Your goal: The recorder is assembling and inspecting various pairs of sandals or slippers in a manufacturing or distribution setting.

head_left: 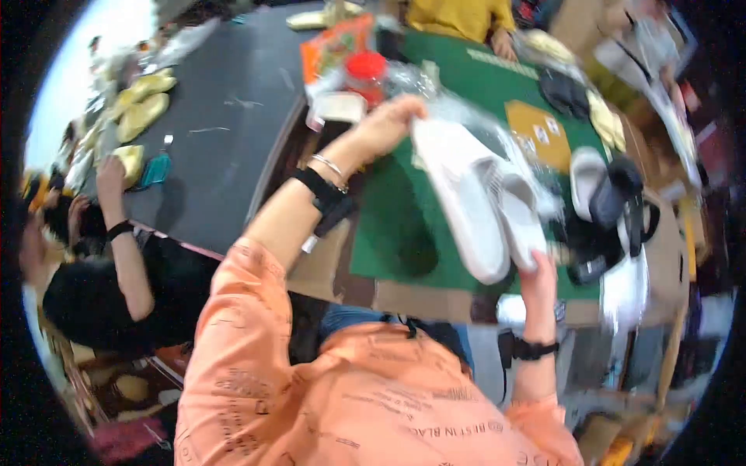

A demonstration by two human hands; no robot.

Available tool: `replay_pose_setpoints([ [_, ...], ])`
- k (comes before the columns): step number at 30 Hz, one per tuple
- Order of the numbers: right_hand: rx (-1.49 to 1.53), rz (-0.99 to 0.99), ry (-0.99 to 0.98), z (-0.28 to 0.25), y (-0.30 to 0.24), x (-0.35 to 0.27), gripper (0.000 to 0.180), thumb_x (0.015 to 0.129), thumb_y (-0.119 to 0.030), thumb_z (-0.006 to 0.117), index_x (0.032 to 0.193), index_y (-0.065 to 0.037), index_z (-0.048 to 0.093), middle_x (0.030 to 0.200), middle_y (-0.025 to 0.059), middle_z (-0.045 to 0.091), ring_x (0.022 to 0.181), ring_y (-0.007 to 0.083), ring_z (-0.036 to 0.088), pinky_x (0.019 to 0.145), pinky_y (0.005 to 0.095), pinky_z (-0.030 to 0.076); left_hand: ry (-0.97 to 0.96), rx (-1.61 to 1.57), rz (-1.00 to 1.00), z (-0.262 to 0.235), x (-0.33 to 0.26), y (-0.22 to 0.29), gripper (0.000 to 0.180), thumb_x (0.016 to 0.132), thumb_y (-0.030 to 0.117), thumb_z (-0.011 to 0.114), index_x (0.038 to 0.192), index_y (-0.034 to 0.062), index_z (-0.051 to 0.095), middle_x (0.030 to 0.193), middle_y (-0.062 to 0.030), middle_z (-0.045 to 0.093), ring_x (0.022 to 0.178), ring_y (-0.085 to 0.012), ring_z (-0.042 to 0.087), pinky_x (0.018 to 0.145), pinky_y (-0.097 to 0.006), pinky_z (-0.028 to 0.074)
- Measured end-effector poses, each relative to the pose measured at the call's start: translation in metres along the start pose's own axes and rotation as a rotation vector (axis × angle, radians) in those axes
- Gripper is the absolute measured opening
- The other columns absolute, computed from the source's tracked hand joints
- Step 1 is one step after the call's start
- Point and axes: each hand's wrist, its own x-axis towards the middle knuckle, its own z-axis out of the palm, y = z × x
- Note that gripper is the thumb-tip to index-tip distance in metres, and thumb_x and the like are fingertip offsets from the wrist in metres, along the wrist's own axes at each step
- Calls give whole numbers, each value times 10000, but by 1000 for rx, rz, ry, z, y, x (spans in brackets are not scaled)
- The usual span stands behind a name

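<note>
Pair of white slip-on shoes (470, 202), one, slantwise above the green worktop (381, 186), toes and heels hard to tell apart through the blur. Left grip (400, 115): closed on the upper end of the longer-looking shoe, fingertips partly lost behind it. Right grip (538, 272): fingers pinching the lower end of the other shoe, thumb and palm not clearly separable. Near edge: a brown cardboard strip (423, 299) running between the worktop and the wearer's orange top (404, 388). Left edge: a dark gap beneath the left forearm, dividing green surface from grey worktop (225, 85). Room for moving: widest on the green between left forearm and shoes, where a dark shadow lies; tighter to the right, where clear plastic wrapping (451, 97), a tan card (536, 132) and a cluster of grey and black footwear (614, 186) crowd in. Beyond the left wrist: a red-lidded jar (365, 70) beside an orange packet (338, 48). Far side: a co-worker in a yellow top (462, 17), cut off by the upper rim. Far left: another person's hand (110, 175) at a yellow slipper (130, 161), its hold impossible for me to confirm. Outer margins: bent, smeared, mostly unidentifiable.
</note>
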Motion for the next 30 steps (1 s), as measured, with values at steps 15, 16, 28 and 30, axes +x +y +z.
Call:
replay_pose_setpoints([
  [15, -1145, -142, -114, 9, 23, -22, 348, 767, -181, 593, 1025, 25, 484, 723, 122, 602, 612, 181, 571, 566, 302, 454, -50, 185, -374, 81, -91, 75, 262, 675, -41, 495, 932, -10, 533, 1026, -190, 505, 996, -367, 443, 860, -398, 374],
  [16, -1183, -206, -142, 19, 20, -23, 327, 771, -193, 587, 1006, 13, 491, 721, 158, 599, 637, 245, 587, 591, 344, 450, -26, 266, -361, 90, -101, 67, 242, 697, -5, 508, 938, -26, 529, 1051, -206, 495, 1010, -372, 441, 865, -402, 372],
  [28, -1238, -351, -172, 33, 39, -25, 338, 749, -140, 597, 1011, 19, 453, 938, 202, 511, 865, 349, 519, 732, 387, 429, -126, 405, -393, 138, -82, 48, 682, 673, 403, 627, 1123, -52, 390, 1169, -228, 408, 1125, -379, 331, 977, -445, 209],
  [30, -1225, -349, -166, 30, 39, -27, 331, 749, -138, 597, 1003, 19, 454, 924, 200, 509, 855, 349, 518, 724, 389, 428, -132, 444, -380, 140, -81, 54, 685, 673, 382, 629, 1145, -46, 378, 1194, -224, 397, 1144, -368, 325, 993, -435, 200],
])
